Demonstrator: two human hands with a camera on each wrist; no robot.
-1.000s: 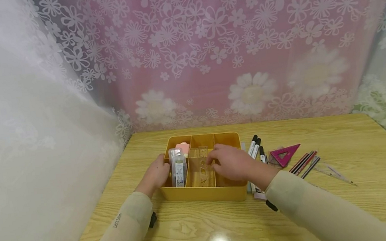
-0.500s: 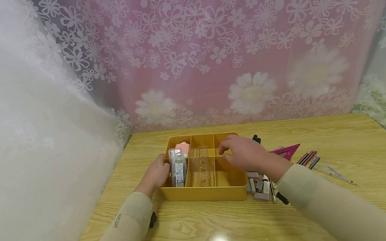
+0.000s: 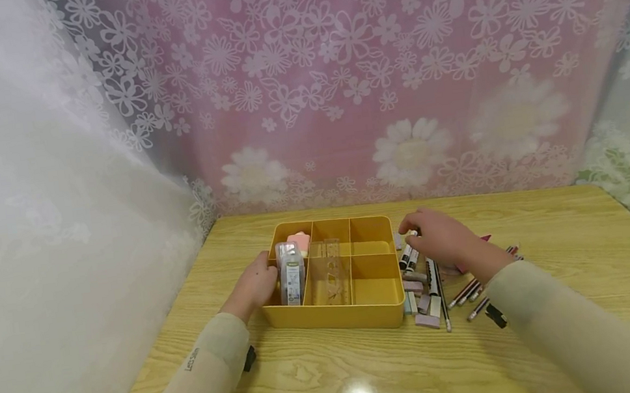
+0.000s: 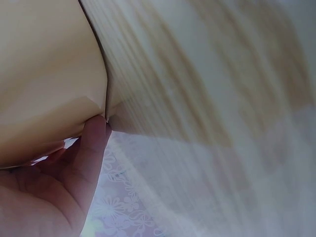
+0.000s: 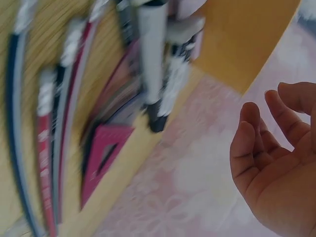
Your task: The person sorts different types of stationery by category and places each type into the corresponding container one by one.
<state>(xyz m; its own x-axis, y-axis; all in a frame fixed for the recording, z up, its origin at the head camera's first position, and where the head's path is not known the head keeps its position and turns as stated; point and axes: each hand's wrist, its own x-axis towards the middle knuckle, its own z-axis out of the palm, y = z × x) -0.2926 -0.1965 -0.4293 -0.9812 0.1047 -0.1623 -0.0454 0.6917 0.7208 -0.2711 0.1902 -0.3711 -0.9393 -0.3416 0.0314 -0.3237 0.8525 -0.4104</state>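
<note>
My left hand [image 3: 256, 283] holds the left wall of a yellow compartment box [image 3: 335, 316]. In the left wrist view a finger [image 4: 94, 143] lies against the box's smooth side. Inside the box, a clear plastic case with a label [image 3: 291, 278] leans in the front-left compartment, a pink item [image 3: 298, 242] sits behind it, and clear rulers [image 3: 333, 273] stand in the middle. My right hand [image 3: 440, 237] hovers above the markers [image 3: 410, 257] right of the box. Its fingers are loosely bent with nothing between them, as the right wrist view [image 5: 276, 168] shows.
Several erasers [image 3: 427, 320] lie along the box's right side. Pencils [image 3: 461, 293] lie farther right, partly under my right arm. A magenta set square [image 5: 106, 155] rests beyond them. A patterned curtain [image 3: 306, 125] hangs behind the wooden table [image 3: 302, 381].
My right hand has moved right, from over the box's middle to above the markers outside it. The left hand stays at the box's left wall.
</note>
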